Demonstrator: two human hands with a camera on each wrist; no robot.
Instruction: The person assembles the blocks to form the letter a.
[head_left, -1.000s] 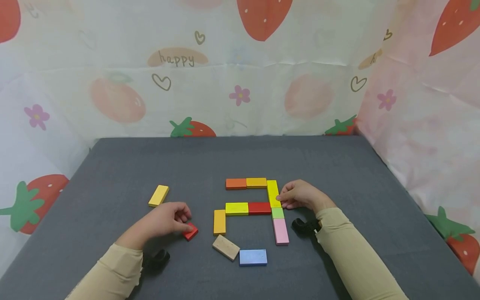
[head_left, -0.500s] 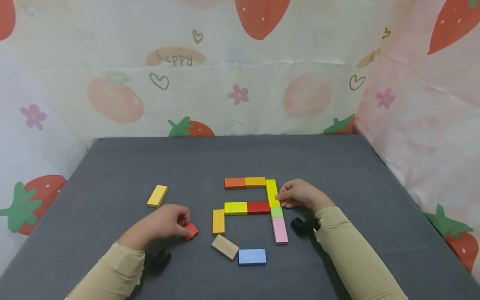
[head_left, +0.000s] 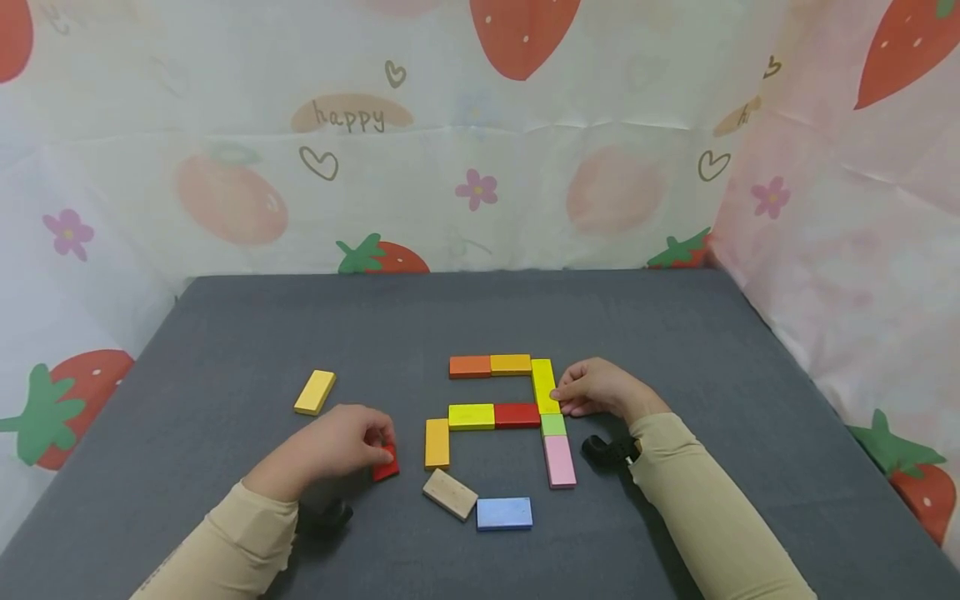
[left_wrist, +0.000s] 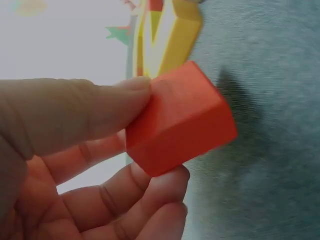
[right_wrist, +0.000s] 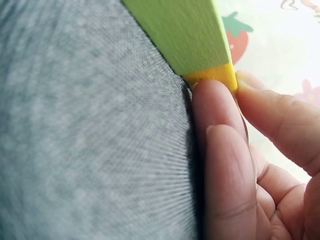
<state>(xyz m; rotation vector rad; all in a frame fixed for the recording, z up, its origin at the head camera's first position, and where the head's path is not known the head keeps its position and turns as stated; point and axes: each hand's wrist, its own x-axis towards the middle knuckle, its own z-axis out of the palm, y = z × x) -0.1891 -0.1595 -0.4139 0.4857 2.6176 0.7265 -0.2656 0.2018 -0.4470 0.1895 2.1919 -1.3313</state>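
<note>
My left hand (head_left: 330, 442) pinches a small red block (left_wrist: 185, 125) between thumb and fingers, seen close in the left wrist view and slightly tilted. In the head view it is just left of an upright-lying orange-yellow block (head_left: 437, 443). My right hand (head_left: 609, 390) rests at the right side of a long bright yellow block (head_left: 545, 386). Its thumb touches that block's edge and its fingertips lie along the side, on the cloth. Below the yellow block comes a green block (right_wrist: 192, 37), then a pink one (head_left: 559, 462). A red block (head_left: 517, 416) joins from the left.
An orange block (head_left: 469, 367) and an amber block (head_left: 511, 364) form the top row. A lime block (head_left: 472, 417) continues the middle row. A wooden block (head_left: 450, 494), a blue block (head_left: 504, 514) and a pale yellow block (head_left: 314, 392) lie on the grey cloth (head_left: 675, 325).
My left hand has shifted slightly right with the red block and turned it more upright to the view. The right hand has stayed at the yellow block.
</note>
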